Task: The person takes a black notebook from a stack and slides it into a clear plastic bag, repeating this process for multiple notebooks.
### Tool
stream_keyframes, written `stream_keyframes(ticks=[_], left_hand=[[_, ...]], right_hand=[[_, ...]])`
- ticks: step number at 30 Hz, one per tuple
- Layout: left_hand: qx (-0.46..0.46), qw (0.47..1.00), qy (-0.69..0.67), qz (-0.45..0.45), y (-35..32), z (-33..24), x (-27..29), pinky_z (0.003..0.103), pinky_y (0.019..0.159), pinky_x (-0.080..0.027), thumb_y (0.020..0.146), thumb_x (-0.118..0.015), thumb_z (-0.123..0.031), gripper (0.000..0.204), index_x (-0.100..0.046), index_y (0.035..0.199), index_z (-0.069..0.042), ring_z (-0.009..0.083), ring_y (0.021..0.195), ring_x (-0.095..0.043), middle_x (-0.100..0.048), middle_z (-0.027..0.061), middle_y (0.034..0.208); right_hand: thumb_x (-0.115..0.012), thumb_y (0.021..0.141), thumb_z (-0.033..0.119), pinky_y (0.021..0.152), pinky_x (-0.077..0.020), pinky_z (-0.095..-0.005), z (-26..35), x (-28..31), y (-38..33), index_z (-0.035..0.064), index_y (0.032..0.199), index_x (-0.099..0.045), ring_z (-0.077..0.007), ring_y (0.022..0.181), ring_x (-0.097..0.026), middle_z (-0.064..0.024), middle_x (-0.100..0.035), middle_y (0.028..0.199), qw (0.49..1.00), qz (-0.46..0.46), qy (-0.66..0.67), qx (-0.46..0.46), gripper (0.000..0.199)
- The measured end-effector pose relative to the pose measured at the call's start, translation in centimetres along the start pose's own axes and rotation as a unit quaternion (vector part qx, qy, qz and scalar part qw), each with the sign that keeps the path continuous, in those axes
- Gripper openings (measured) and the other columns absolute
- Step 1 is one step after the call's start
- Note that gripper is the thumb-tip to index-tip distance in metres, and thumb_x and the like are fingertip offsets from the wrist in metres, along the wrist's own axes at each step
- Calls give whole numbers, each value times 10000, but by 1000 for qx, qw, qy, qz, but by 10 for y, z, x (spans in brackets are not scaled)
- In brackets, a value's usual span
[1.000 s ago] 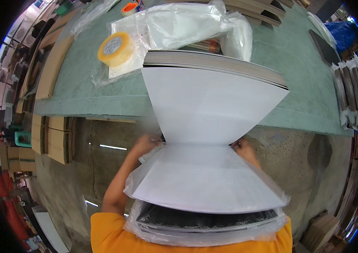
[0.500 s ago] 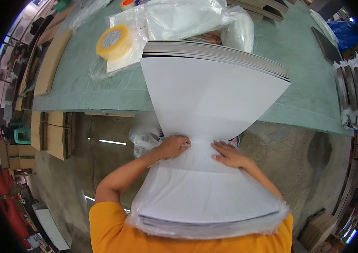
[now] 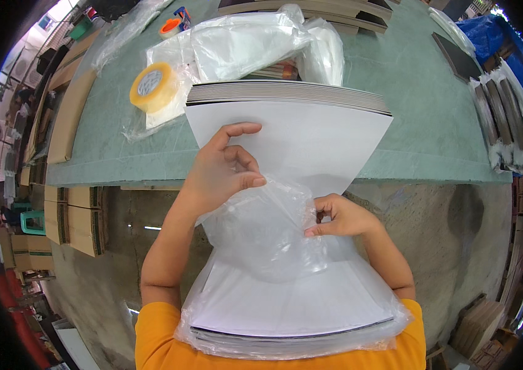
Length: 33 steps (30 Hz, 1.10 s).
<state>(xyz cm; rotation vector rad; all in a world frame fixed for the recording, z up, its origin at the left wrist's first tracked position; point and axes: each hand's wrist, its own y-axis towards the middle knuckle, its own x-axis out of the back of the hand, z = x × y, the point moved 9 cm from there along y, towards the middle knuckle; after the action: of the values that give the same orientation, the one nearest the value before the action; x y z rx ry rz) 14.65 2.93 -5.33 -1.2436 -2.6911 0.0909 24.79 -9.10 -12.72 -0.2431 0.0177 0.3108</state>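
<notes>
- A clear plastic bag [image 3: 261,231] is pinched by both hands over a stack of white sheets [image 3: 289,145] whose far end rests on the table's near edge [image 3: 421,166].
- The left hand [image 3: 221,172] is closed on the bag's upper fold.
- The right hand [image 3: 338,216] is closed on its right side.
- A yellow tape roll [image 3: 149,86] is seen near the table's left edge.

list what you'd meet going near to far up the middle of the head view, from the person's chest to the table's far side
orange shirt → clear plastic bag pulled over the stack's near end → white-topped stack of flat sheets → crumpled clear plastic bags on the green table
</notes>
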Motion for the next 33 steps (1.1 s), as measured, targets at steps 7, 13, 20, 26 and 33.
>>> stream_keyframes(ticks=[7,13,20,26,33], left_hand=[[-20,1000,0,10,-7,10,-9,183,587,-417,658,-700,-33,539,-454,1138,-37,69,662,-523,-551,40,739],[-108,957,267,-31,-19,-25,-17,218,497,-363,739,-656,-151,188,-557,755,7,84,545,-440,-493,30,585],[30,997,21,74,-21,23,-44,208,476,-332,764,-609,-148,165,-556,688,-12,58,518,-402,-486,-24,568],[-76,875,196,-436,-70,-17,114,220,632,-380,757,-535,-144,142,-559,864,-53,77,700,-470,-533,-3,781],[-167,943,217,188,-44,-37,-93,287,537,-431,751,-619,-122,190,-528,886,-25,179,565,-552,-556,71,625]], right_hand=[[-665,725,80,618,-439,-215,19,31,-9,-1,777,-599,-102,687,-549,-42,-593,734,981,-163,108,0,117],[-619,773,116,572,-448,-214,6,32,-6,8,731,-577,-92,646,-551,-49,-597,712,945,-194,260,29,123],[-619,778,161,590,-408,-253,28,8,6,22,766,-542,-109,629,-506,-32,-554,682,925,-83,365,70,160],[-644,753,161,618,-441,-251,10,38,-30,42,773,-546,-130,666,-543,-73,-572,745,953,-144,259,64,156],[-643,718,168,869,-385,-326,149,21,-42,1,899,-569,-187,987,-504,-129,-514,1048,907,-215,68,355,258]])
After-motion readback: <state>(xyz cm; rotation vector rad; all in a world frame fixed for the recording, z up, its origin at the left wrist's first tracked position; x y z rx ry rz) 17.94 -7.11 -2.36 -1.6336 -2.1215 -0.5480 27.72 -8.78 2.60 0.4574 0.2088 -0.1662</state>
